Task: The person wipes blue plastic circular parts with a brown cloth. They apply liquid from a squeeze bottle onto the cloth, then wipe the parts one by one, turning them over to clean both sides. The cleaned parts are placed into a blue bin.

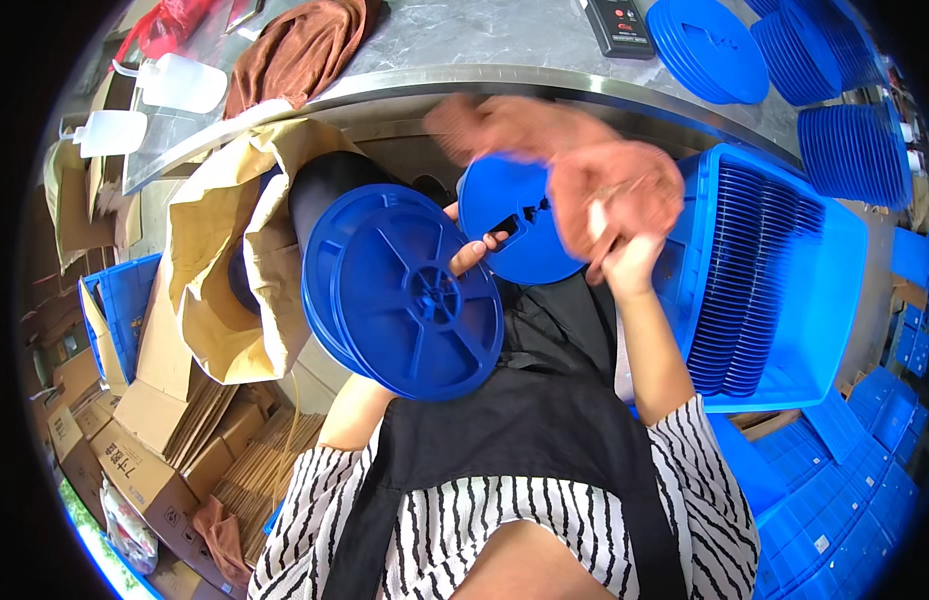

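Note:
My left hand (472, 255) is closed on a flat blue disc (522, 243) with cut-out slots, its thumb across the disc's near edge. Closed around a crumpled orange-brown cloth (625, 195), my right hand (627, 265) is at the disc's right side. The cloth's far end is smeared by motion; whether it touches the disc I cannot tell. Left of the disc are overlapping blue reel flanges (400, 345) with spokes and a hub. They hide most of my left wrist, and what supports them is hidden.
A blue bin (830, 300) holds a row of blue discs (740, 290) at right. An opened brown paper sack (210, 290) stands at left, near cardboard boxes (135, 465). Across the front runs a metal-edged table (485, 45) with stacked discs (710, 50), a brown cloth (295, 55) and white bottles (185, 82).

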Demonstrator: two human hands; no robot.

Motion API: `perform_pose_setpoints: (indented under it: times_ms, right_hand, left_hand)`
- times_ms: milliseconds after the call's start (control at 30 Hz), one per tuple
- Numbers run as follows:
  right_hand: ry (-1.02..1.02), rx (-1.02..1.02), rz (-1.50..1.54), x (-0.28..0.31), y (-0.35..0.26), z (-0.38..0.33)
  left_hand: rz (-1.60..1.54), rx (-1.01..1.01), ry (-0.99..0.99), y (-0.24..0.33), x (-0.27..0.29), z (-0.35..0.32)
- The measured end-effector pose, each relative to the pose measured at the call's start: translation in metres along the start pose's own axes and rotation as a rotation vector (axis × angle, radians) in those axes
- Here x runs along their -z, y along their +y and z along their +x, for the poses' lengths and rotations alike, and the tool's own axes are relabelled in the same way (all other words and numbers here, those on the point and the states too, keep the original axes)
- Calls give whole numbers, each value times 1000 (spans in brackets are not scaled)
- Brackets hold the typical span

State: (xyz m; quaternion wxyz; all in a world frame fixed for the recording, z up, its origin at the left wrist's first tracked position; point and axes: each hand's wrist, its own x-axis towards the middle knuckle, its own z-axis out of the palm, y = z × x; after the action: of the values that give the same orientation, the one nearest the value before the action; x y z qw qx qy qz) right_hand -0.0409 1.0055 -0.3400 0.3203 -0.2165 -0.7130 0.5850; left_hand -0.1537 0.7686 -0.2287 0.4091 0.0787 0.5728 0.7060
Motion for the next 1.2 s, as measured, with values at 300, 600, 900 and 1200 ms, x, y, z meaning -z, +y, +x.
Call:
perform_pose_setpoints:
  times_ms: [300,600,900,1200]
  right_hand:
    - [45,-306,1124,-9,-104,68]
    - [-83,-396,892,-71,-72,-17]
    - [-344,358,-118,-134,-114,34]
    - [-14,-193,-293,-27,-46,17]
  left_hand:
    - [-49,-47,24,-4,0,12]
    - [-95,-86,30,-9,-5,14]
    - [-98,-103,21,-9,-4,13]
    - [-85,-60,19,-8,7,0]
